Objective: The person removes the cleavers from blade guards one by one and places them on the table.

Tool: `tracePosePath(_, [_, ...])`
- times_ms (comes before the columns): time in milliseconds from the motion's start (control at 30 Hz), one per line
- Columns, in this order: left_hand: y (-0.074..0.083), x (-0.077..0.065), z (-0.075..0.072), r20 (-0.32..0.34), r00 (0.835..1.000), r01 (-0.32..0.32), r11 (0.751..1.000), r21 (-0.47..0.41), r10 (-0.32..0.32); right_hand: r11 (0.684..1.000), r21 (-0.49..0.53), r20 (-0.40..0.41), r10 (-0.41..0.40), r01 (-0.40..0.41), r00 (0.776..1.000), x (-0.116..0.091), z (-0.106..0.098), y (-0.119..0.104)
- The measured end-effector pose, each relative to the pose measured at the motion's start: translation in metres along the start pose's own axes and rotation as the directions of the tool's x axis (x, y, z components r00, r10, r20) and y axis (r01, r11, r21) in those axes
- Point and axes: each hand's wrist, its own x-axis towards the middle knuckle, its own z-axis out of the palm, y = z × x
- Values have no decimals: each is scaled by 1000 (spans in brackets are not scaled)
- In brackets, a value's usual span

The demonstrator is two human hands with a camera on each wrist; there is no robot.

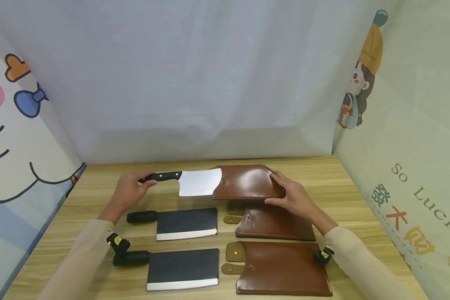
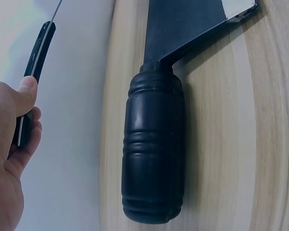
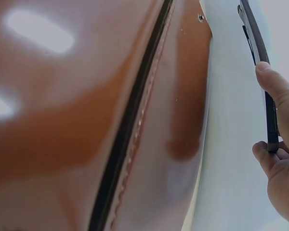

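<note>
My left hand [image 1: 129, 191] grips the black riveted handle [image 1: 163, 176] of a cleaver, whose bright silver blade [image 1: 196, 183] points right. My right hand [image 1: 290, 196] pinches the closed end of a brown leather sheath [image 1: 249, 182], thumb below and fingers along the far side. Blade and sheath are in line, with the blade's front end at the curved mouth of the sheath. In the left wrist view, the thumb lies along the held handle [image 2: 38, 53]. The right wrist view shows the held sheath [image 3: 271, 115] edge-on between thumb and fingers.
Two dark cleavers lie on the wooden table, a middle one [image 1: 187, 223] and a near one [image 1: 183, 266]. To their right lie a middle sheath [image 1: 277, 225], partly under my right hand, and a near sheath [image 1: 283, 266] with strap tabs. A white curtain [image 1: 210, 83] hangs behind.
</note>
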Motion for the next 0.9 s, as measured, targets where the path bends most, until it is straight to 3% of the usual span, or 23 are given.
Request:
tracePosePath(367, [-5, -4, -5, -28, 1000, 1, 1000, 11, -1, 1000, -1, 8, 15, -15, 1000, -7, -11, 13])
tracePosePath(900, [-8, -7, -19, -18, 999, -38, 998, 56, 39, 1000, -16, -2, 20, -20, 1000, -15, -20, 27])
